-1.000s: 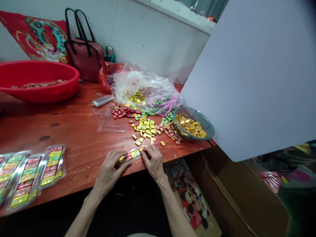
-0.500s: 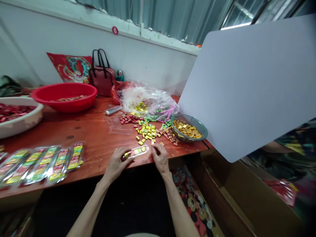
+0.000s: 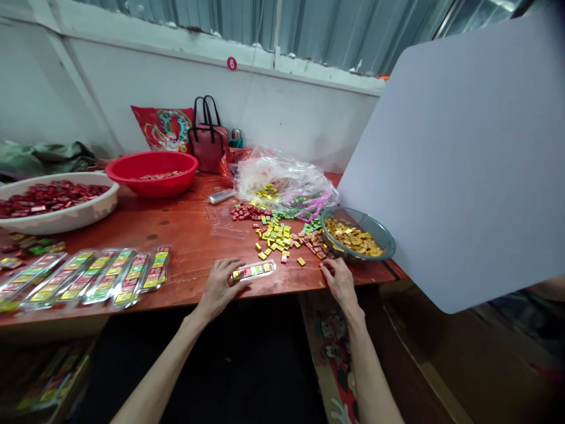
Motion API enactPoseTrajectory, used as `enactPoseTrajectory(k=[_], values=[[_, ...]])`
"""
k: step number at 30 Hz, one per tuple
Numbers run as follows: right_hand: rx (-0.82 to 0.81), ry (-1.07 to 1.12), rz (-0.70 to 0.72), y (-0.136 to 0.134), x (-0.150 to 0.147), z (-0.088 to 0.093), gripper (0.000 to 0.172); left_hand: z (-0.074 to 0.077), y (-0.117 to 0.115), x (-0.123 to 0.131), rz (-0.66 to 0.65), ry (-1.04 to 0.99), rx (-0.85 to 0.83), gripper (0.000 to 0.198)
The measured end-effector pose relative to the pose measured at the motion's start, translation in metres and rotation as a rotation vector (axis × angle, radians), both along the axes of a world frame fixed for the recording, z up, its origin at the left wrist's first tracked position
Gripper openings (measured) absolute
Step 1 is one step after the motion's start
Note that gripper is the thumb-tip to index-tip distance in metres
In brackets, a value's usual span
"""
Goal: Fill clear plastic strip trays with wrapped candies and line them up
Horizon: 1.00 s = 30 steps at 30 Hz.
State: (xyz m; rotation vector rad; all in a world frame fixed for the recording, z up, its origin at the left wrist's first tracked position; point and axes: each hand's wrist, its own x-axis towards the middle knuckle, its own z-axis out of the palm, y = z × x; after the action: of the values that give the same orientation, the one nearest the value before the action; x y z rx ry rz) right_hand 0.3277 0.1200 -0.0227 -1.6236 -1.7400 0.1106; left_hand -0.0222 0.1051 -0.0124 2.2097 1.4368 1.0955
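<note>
My left hand (image 3: pixel 223 285) is closed around the left end of a narrow clear plastic tray (image 3: pixel 272 268), which lies near the table's front edge with a row of small foil-wrapped pieces in it. To the right, my right hand (image 3: pixel 341 284) has thumb and fingers pinched together low over the table, beside reddish-brown wrapped pieces (image 3: pixel 314 242). What its fingertips hold, if anything, is too small to make out. Loose yellow wrapped pieces (image 3: pixel 276 235) are scattered beyond the tray. A grey-green bowl (image 3: pixel 388 244) of gold pieces stands just past my right hand.
Several filled clear packs (image 3: pixel 132 277) lie at the front left. Behind them stand a white basin (image 3: pixel 88 206) and a red basin (image 3: pixel 152 188), both with wrapped pieces. A crumpled plastic bag (image 3: pixel 286 176) sits at the back; a large white board (image 3: pixel 459 165) leans at right.
My right hand has moved right, from beside the tray to the reddish-brown pieces near the bowl. My left hand stays on the tray. The camera view has turned left.
</note>
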Motion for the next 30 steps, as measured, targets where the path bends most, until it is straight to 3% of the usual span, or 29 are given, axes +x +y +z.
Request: enactPoseTrajectory(k=[5, 10, 15, 21, 26, 30], values=[[-0.033, 0.097, 0.037, -0.011, -0.011, 0.010, 0.026, 0.006, 0.008, 0.016, -0.016, 0.306, 0.162, 0.046], [-0.031, 0.323, 0.128, -0.033, -0.049, 0.016, 0.021, 0.003, 0.018, 0.035, -0.124, 0.425, 0.216, 0.038], [-0.005, 0.397, 0.235, -0.037, -0.088, 0.017, 0.017, -0.004, 0.021, 0.041, -0.173, 0.405, 0.185, 0.025], [0.007, 0.391, 0.279, -0.024, -0.108, 0.013, 0.014, 0.001, 0.019, 0.032, -0.206, 0.267, 0.153, 0.026], [0.039, 0.293, 0.165, -0.021, -0.112, -0.002, 0.012, 0.012, 0.026, -0.007, 0.018, 0.163, 0.115, 0.032], [0.057, 0.266, 0.120, -0.018, -0.114, -0.010, 0.013, 0.026, 0.054, -0.035, 0.170, 0.174, 0.090, 0.026]])
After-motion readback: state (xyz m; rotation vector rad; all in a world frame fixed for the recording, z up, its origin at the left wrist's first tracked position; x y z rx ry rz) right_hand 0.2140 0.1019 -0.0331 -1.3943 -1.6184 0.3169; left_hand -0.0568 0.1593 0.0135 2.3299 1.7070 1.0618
